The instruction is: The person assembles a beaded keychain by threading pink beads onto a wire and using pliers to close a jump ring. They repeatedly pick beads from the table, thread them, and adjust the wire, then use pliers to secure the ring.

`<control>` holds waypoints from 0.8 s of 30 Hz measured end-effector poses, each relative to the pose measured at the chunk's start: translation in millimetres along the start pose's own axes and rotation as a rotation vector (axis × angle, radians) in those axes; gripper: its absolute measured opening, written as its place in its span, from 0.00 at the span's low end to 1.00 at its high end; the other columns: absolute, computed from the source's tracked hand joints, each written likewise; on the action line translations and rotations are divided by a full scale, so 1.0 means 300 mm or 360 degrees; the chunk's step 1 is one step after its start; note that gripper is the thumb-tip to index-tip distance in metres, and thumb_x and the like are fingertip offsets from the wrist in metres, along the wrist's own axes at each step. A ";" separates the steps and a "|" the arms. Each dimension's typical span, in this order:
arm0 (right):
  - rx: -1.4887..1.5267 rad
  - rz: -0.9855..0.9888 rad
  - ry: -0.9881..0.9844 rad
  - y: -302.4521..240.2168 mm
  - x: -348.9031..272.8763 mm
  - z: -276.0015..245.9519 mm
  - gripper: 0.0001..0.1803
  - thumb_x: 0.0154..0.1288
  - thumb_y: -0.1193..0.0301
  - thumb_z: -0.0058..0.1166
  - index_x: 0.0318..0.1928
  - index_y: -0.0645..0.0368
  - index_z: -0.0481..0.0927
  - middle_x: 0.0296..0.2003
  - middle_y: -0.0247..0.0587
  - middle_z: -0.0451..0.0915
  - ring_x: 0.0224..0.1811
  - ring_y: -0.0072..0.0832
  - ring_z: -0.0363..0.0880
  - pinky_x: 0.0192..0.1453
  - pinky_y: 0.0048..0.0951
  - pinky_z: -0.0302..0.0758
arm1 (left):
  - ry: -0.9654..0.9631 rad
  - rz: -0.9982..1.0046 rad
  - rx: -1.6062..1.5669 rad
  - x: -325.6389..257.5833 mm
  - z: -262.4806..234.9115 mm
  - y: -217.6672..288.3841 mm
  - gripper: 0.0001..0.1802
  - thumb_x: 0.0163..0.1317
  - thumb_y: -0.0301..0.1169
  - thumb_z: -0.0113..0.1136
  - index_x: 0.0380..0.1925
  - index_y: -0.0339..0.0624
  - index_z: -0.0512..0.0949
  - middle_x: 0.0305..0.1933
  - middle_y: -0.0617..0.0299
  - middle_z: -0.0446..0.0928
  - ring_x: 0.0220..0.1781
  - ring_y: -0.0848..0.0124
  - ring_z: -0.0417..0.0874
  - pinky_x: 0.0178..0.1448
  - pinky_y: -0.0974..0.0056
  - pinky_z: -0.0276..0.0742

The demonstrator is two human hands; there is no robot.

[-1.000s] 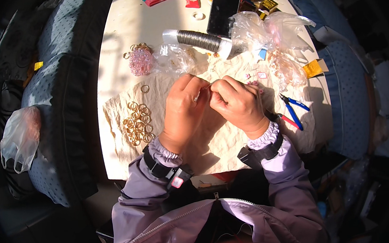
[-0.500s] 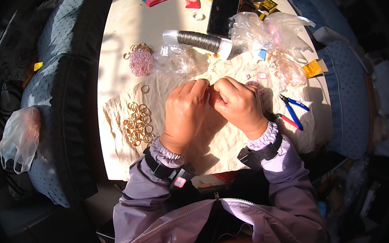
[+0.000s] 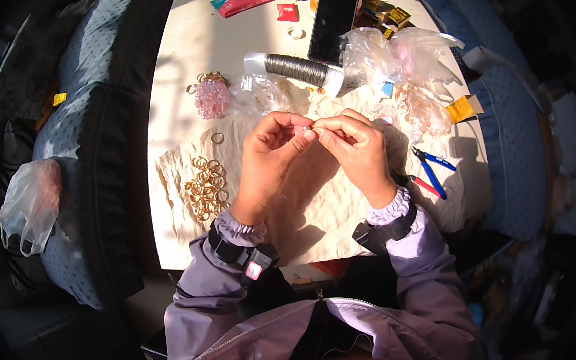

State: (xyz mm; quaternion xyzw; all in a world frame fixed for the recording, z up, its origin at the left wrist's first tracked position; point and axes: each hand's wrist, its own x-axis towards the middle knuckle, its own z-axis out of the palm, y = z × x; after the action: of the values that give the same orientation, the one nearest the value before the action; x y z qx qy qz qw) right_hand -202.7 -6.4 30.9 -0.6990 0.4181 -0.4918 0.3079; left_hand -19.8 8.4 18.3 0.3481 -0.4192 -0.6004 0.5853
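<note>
Loosely curled, left hand (image 3: 266,160), right hand (image 3: 361,148) pinch tiny pale piece (image 3: 307,128).

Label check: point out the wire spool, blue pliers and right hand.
Wire spool (image 3: 295,69): head view, middle of the winding.
Blue pliers (image 3: 433,179): head view, lower handle.
Right hand (image 3: 364,152): head view, back of hand.

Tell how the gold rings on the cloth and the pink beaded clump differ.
The gold rings look metallic and opaque; the pink beaded clump looks glassy. The gold rings show as distinct hoops; the pink beaded clump forms one rounded mass. The gold rings lie lower in view; the pink beaded clump, higher. Both lie left of the left hand.
</note>
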 end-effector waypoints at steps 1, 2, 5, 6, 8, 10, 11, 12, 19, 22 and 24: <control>0.0034 0.0023 -0.0020 -0.001 0.000 -0.001 0.04 0.74 0.77 0.70 0.45 0.63 0.89 0.37 0.37 0.87 0.34 0.18 0.82 0.38 0.24 0.78 | -0.0004 -0.0037 -0.0017 -0.001 -0.003 0.003 0.11 0.73 0.21 0.73 0.52 0.35 0.84 0.50 0.62 0.89 0.52 0.76 0.88 0.60 0.69 0.85; 0.0067 0.0051 -0.0042 -0.001 0.000 -0.002 0.04 0.75 0.76 0.69 0.45 0.63 0.88 0.38 0.38 0.88 0.34 0.18 0.82 0.38 0.23 0.77 | -0.0008 -0.0073 -0.0034 -0.003 -0.006 0.007 0.12 0.72 0.21 0.74 0.52 0.34 0.85 0.50 0.61 0.89 0.51 0.76 0.89 0.60 0.69 0.85; 0.0162 0.0203 -0.0159 -0.009 -0.003 -0.007 0.05 0.80 0.73 0.65 0.48 0.63 0.87 0.38 0.41 0.87 0.35 0.20 0.83 0.39 0.25 0.78 | -0.0011 -0.0120 -0.0136 -0.005 -0.005 0.016 0.12 0.71 0.21 0.74 0.52 0.33 0.86 0.49 0.59 0.91 0.51 0.75 0.90 0.60 0.68 0.86; 0.0128 0.0128 -0.0170 -0.012 -0.004 -0.010 0.06 0.81 0.73 0.62 0.50 0.63 0.86 0.39 0.42 0.87 0.36 0.22 0.84 0.40 0.27 0.78 | -0.0015 -0.0122 -0.0184 -0.006 -0.003 0.019 0.12 0.71 0.21 0.75 0.52 0.33 0.86 0.49 0.58 0.91 0.50 0.74 0.90 0.60 0.68 0.86; 0.0049 0.0010 -0.0193 -0.018 -0.005 -0.020 0.08 0.85 0.71 0.57 0.53 0.63 0.84 0.40 0.44 0.87 0.37 0.27 0.85 0.42 0.30 0.79 | -0.0031 -0.0121 -0.0184 -0.007 0.002 0.024 0.12 0.71 0.21 0.75 0.52 0.33 0.86 0.49 0.58 0.91 0.51 0.75 0.90 0.60 0.68 0.86; 0.0078 0.0012 -0.0221 -0.022 -0.003 -0.018 0.09 0.86 0.70 0.54 0.55 0.62 0.81 0.40 0.46 0.87 0.39 0.31 0.86 0.44 0.33 0.79 | -0.0059 -0.0112 -0.0190 -0.009 0.005 0.027 0.12 0.71 0.21 0.75 0.51 0.33 0.86 0.49 0.58 0.91 0.51 0.75 0.90 0.59 0.68 0.86; 0.0099 0.0020 -0.0236 -0.023 -0.003 -0.017 0.09 0.87 0.70 0.52 0.55 0.62 0.79 0.41 0.47 0.87 0.39 0.34 0.86 0.45 0.34 0.80 | -0.0077 -0.0104 -0.0193 -0.011 0.005 0.028 0.11 0.71 0.21 0.75 0.51 0.33 0.86 0.49 0.58 0.91 0.51 0.75 0.90 0.59 0.68 0.86; 0.0084 0.0016 -0.0238 -0.025 -0.003 -0.018 0.09 0.87 0.70 0.51 0.55 0.62 0.79 0.41 0.47 0.86 0.40 0.35 0.86 0.46 0.35 0.80 | -0.0099 -0.0086 -0.0205 -0.012 0.005 0.029 0.11 0.71 0.21 0.75 0.51 0.33 0.86 0.49 0.58 0.91 0.51 0.75 0.90 0.59 0.68 0.86; 0.0036 0.0061 -0.0297 -0.017 -0.002 -0.025 0.07 0.86 0.70 0.53 0.51 0.62 0.78 0.39 0.47 0.84 0.38 0.35 0.86 0.44 0.34 0.79 | -0.0065 -0.0134 -0.0229 -0.007 -0.004 0.023 0.11 0.71 0.21 0.75 0.51 0.34 0.86 0.49 0.58 0.91 0.51 0.75 0.90 0.59 0.68 0.86; 0.0029 0.0044 -0.0301 -0.014 -0.005 -0.024 0.06 0.85 0.72 0.56 0.49 0.63 0.80 0.37 0.45 0.84 0.37 0.32 0.85 0.43 0.32 0.79 | -0.0061 -0.0141 -0.0238 -0.007 -0.006 0.022 0.11 0.71 0.21 0.75 0.51 0.35 0.86 0.49 0.58 0.91 0.51 0.74 0.90 0.59 0.68 0.86; 0.0053 0.0027 -0.0277 -0.014 -0.008 -0.021 0.06 0.84 0.73 0.58 0.47 0.63 0.81 0.37 0.43 0.85 0.37 0.28 0.84 0.42 0.30 0.79 | -0.0051 -0.0155 -0.0244 -0.008 -0.007 0.023 0.11 0.71 0.21 0.75 0.51 0.35 0.86 0.49 0.58 0.91 0.51 0.74 0.90 0.59 0.68 0.86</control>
State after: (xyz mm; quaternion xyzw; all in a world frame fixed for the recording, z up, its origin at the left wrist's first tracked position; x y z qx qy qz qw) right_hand -208.0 -2.5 35.3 -0.7302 0.3875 -0.4335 0.3588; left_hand -15.1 10.9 23.5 0.3126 -0.3638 -0.6640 0.5737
